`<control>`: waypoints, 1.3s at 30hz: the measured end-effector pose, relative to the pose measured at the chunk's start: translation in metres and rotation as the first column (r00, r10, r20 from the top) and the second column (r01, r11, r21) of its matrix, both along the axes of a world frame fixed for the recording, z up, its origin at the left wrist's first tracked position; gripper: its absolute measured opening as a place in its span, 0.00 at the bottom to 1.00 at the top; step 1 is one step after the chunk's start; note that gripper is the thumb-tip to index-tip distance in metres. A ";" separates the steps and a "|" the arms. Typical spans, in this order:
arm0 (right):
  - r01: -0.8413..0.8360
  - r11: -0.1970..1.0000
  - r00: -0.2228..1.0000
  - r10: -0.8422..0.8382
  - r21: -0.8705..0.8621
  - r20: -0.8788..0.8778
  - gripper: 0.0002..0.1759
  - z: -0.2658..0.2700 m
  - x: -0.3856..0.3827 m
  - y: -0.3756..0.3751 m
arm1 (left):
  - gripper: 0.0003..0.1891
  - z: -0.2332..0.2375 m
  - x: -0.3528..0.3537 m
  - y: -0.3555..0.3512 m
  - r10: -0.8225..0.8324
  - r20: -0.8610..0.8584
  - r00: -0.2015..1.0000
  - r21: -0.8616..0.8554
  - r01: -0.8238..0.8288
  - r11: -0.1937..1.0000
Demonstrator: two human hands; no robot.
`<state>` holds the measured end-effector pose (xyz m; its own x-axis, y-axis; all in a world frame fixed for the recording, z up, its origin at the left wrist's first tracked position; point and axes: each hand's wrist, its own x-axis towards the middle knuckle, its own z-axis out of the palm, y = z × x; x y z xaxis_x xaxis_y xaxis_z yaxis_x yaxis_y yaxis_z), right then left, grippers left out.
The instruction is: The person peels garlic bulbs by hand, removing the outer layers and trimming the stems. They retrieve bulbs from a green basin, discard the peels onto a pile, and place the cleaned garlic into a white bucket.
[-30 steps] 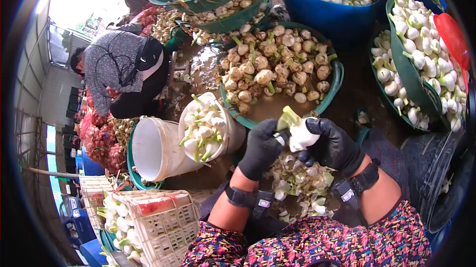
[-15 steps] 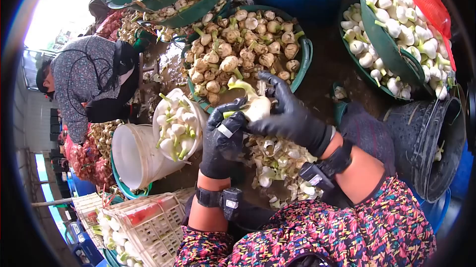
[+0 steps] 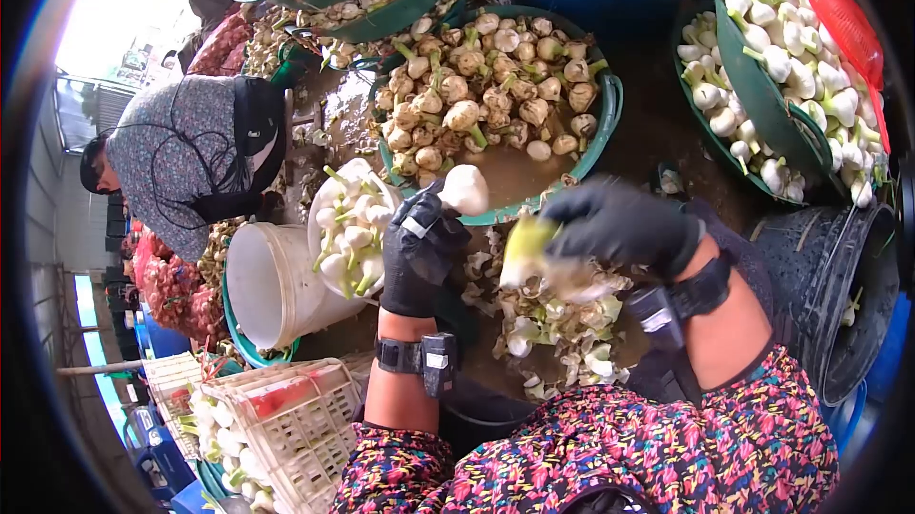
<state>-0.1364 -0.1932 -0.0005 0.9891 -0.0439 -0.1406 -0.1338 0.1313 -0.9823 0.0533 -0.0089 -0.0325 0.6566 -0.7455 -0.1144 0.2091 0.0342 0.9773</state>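
Black gloves cover both hands. My left hand (image 3: pixel 419 252) is closed around a peeled white garlic bulb (image 3: pixel 465 190), which sticks out above the fingers near the rim of the green tub (image 3: pixel 615 118). To the right, my right hand (image 3: pixel 620 233) is blurred by motion, its fingers closed on pale green and whitish peelings (image 3: pixel 527 249). A heap of peeled skins (image 3: pixel 548 328) lies below it. Unpeeled brownish bulbs (image 3: pixel 491 85) fill much of the green tub, with murky water at its near side.
Beside my left hand is a white bucket of peeled bulbs (image 3: pixel 351 233), next to an empty white bucket (image 3: pixel 262 283). A black bucket (image 3: pixel 810 295) lies tilted at right, below heaped white bulbs (image 3: pixel 786 66). A person (image 3: pixel 181 147) bends over at left.
My right hand has moved right and down, away from the bulb, taking peelings with it. The bulb in my left hand now shows a smooth white surface. The view has shifted slightly.
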 end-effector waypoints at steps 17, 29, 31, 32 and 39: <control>0.458 0.861 0.880 -0.474 -0.221 -0.026 0.07 -0.037 0.029 0.038 | 0.13 0.026 0.141 0.075 0.129 0.348 0.929 0.215 -0.213 0.953; 0.786 0.601 0.611 -0.791 0.147 -0.032 0.07 -0.020 0.028 0.013 | 0.11 -0.030 0.165 0.078 -0.354 0.725 0.590 0.629 -0.359 0.690; 0.821 0.511 0.542 -0.838 0.254 -0.067 0.09 -0.013 0.020 0.001 | 0.12 -0.038 0.137 0.026 -0.337 0.626 0.703 0.566 -0.113 0.816; 0.836 0.488 0.519 -0.851 0.251 -0.075 0.09 -0.008 0.017 -0.003 | 0.12 -0.056 0.125 0.002 -0.358 0.472 0.805 0.568 0.033 0.822; 0.837 0.440 0.494 -0.863 0.324 -0.105 0.10 -0.003 0.008 -0.009 | 0.32 -0.207 0.034 -0.148 -0.417 0.296 0.859 0.512 0.226 0.829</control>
<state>-0.1286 -0.2018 -0.0034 0.4849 -0.8379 -0.2505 0.2732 0.4173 -0.8667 0.0872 -0.1568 -0.2394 0.4486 -0.8488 -0.2797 -0.2613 -0.4238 0.8672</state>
